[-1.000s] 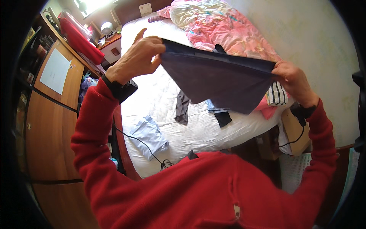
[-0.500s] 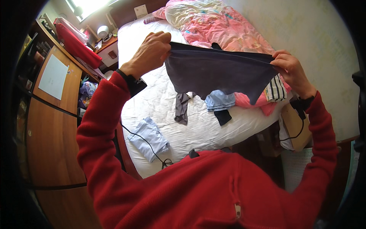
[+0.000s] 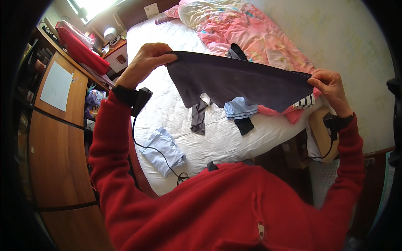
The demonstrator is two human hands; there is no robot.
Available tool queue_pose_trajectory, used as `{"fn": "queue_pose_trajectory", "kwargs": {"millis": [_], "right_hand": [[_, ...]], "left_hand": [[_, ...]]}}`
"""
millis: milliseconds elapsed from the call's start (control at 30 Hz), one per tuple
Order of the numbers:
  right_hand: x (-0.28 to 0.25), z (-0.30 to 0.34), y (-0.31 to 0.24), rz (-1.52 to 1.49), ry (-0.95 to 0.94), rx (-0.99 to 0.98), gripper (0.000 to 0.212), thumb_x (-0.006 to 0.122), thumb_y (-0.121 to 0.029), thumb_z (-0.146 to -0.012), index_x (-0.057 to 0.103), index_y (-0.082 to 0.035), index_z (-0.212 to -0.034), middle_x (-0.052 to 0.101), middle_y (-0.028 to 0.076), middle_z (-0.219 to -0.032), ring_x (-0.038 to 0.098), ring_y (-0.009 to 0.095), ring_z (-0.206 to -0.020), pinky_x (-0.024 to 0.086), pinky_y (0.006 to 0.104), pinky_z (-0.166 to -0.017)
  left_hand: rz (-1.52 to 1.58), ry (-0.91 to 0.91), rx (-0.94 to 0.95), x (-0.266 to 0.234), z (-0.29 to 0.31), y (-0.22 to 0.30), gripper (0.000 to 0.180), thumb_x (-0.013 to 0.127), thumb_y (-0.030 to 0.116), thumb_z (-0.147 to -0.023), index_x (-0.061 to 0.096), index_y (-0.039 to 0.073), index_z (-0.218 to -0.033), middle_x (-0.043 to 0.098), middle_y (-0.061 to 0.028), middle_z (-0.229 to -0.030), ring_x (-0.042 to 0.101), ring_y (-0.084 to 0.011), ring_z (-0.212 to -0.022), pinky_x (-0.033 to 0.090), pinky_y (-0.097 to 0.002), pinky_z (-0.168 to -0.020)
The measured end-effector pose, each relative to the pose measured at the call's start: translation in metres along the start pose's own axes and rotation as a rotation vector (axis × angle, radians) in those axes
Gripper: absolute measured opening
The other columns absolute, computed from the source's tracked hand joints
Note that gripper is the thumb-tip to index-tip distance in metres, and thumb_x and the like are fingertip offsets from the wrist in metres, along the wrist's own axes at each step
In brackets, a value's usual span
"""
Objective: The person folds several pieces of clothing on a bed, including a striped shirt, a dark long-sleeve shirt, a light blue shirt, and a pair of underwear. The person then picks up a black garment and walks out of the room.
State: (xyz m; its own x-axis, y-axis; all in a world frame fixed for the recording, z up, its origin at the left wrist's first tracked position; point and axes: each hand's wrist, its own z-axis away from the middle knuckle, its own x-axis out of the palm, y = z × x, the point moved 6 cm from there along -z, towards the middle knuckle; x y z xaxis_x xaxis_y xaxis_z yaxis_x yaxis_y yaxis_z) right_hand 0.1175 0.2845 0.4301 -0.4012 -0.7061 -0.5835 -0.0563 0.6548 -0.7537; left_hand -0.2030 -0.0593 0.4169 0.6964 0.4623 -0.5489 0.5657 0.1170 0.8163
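Between my two raised hands a dark grey stretchy garment (image 3: 238, 81) is spread out by its top edge, its lower part hanging loose above the bed. My left hand (image 3: 144, 62) pinches one top corner, thumb against fingers. At the opposite corner my right hand (image 3: 331, 85) pinches the cloth, a little lower than the left. Below the garment lie a small grey piece of clothing (image 3: 198, 120), a light blue one (image 3: 240, 108) and a black one (image 3: 244, 126). Which kind of garment I hold cannot be made out.
A white-sheeted bed (image 3: 217, 142) carries a folded pale blue garment (image 3: 163, 151), a striped cloth (image 3: 304, 102) and a rumpled pink quilt (image 3: 251, 33). A black cable (image 3: 157, 149) trails from my left wrist. Wooden cabinets (image 3: 58, 154) stand left; a wall (image 3: 347, 46) is right.
My hands have come lower and moved farther apart, stretching the garment's top edge wider and tauter. It now slopes down to the right. Dark cloth on the quilt behind shows more.
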Motion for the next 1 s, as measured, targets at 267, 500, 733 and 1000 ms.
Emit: {"fn": "queue_pose_trajectory", "kwargs": {"millis": [267,500,733,1000], "right_hand": [[0.003,0.007,0.015,-0.14,0.064,0.119,0.013,0.07,-0.013,-0.091,0.068,0.0,-0.091,0.065,-0.003,-0.079,0.056,0.004,-0.073,0.046,0.0191,-0.067],[0.011,0.005,0.048,-0.272,0.033,0.265,0.01,0.068,-0.014,-0.092,0.068,-0.004,-0.09,0.064,-0.003,-0.08,0.058,0.004,-0.076,0.048,0.0193,-0.066],[0.012,0.005,0.048,-0.258,0.086,0.274,0.01,0.075,-0.01,-0.085,0.07,-0.002,-0.088,0.066,-0.002,-0.076,0.059,0.005,-0.07,0.048,0.0198,-0.064],[0.018,-0.001,0.042,-0.138,0.111,0.164,0.011,0.077,-0.009,-0.083,0.072,0.0,-0.082,0.066,-0.002,-0.072,0.058,0.005,-0.068,0.046,0.02,-0.062]], "left_hand": [[0.534,-0.042,0.036,0.008,0.014,0.009,0.017,0.073,0.018,-0.089,0.065,0.006,-0.098,0.063,-0.001,-0.086,0.06,-0.0087,-0.079,0.05,-0.0217,-0.075],[0.767,-0.224,0.079,0.023,0.007,0.006,0.01,0.067,0.012,-0.091,0.062,0.005,-0.096,0.064,-0.0028,-0.088,0.061,-0.0112,-0.08,0.048,-0.0242,-0.079],[0.212,-0.104,-0.044,0.019,0.003,-0.016,0.013,0.07,0.014,-0.089,0.062,0.004,-0.085,0.058,0.0018,-0.078,0.053,-0.0055,-0.071,0.043,-0.02,-0.065],[-0.385,-0.144,-0.055,0.044,0.002,-0.036,0.017,0.073,0.009,-0.084,0.06,-0.001,-0.081,0.051,0.0002,-0.074,0.044,-0.0062,-0.067,0.039,-0.0233,-0.058]]}}
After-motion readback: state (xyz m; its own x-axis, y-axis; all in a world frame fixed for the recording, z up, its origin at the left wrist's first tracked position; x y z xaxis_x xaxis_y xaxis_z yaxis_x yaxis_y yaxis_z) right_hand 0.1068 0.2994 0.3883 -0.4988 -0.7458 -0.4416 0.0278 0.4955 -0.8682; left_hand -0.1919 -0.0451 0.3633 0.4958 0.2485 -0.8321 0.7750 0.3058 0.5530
